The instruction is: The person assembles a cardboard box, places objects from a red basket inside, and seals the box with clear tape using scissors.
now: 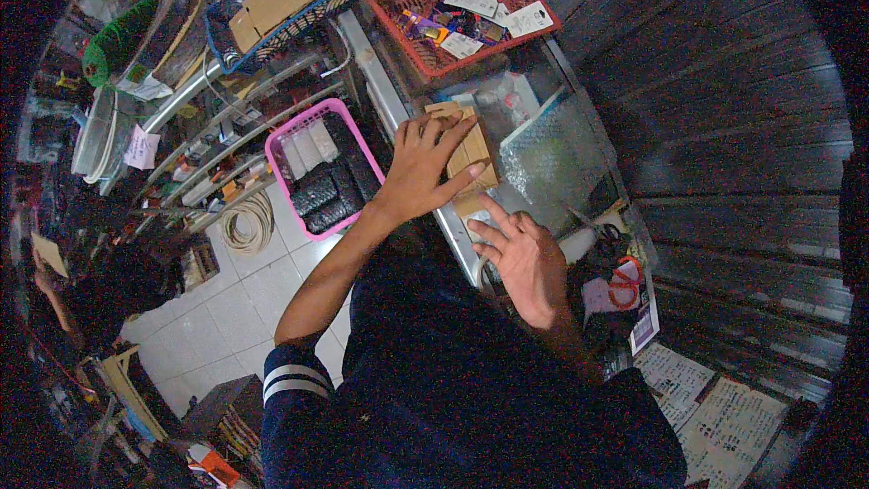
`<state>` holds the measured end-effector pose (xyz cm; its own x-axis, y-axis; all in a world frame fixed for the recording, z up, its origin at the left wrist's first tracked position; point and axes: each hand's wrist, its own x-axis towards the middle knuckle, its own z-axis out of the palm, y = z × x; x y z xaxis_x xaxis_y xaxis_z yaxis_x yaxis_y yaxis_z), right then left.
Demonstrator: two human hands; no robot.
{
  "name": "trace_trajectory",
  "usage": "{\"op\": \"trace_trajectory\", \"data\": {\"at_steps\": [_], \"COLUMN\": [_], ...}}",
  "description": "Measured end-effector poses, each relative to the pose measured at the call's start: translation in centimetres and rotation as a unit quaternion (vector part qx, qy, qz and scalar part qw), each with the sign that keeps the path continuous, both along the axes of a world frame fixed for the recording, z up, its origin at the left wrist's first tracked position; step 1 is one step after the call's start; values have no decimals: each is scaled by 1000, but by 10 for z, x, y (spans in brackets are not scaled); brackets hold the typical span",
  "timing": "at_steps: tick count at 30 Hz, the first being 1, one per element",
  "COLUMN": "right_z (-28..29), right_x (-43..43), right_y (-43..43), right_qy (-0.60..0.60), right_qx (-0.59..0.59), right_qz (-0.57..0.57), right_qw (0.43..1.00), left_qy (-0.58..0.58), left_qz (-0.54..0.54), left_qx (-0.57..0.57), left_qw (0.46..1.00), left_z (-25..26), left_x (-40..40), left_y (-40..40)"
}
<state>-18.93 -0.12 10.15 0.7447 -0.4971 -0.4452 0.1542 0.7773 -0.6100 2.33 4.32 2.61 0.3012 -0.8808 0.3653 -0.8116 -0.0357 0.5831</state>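
Note:
A small cardboard box [470, 151] lies on the glass-topped counter before me. My left hand [429, 161] rests across its left side, fingers and thumb spread over the cardboard. Just below the box's near end, my right hand [524, 251] is turned partly palm up with its fingers apart. Its index fingertip comes close to the box; whether they touch I cannot tell. Beneath these fingers shows a piece of cardboard with clear tape or plastic [478, 212], partly hidden by the hand.
Left of the counter stands a pink basket [327, 107] of wrapped packages. Beyond are a red basket [434, 68] of carded goods and a blue basket [226, 62] with cardboard. Orange-handled scissors [626, 283] lie right. A cable coil [248, 223] is on the floor. Another person's arm [56, 299] shows far left.

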Motion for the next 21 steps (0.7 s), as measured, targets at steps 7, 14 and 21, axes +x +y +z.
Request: {"op": "trace_trajectory", "data": {"at_steps": [7,14,21], "right_z": [2,2,4], "right_x": [2,2,5], "right_y": [1,1,1], "right_qy": [8,7,10], "right_qx": [-6,-12,-41], "right_qz": [-1,3,16], "right_qw": [1000,1000,999], "left_qy": [-19,-28,-26], "left_qz": [7,10,14], "left_qx": [0,-2,-3], "left_qw": [1000,1000,1000], "left_z": [1,-1,-3], "left_x": [-1,-1,-1], "left_y": [1,0,0]}}
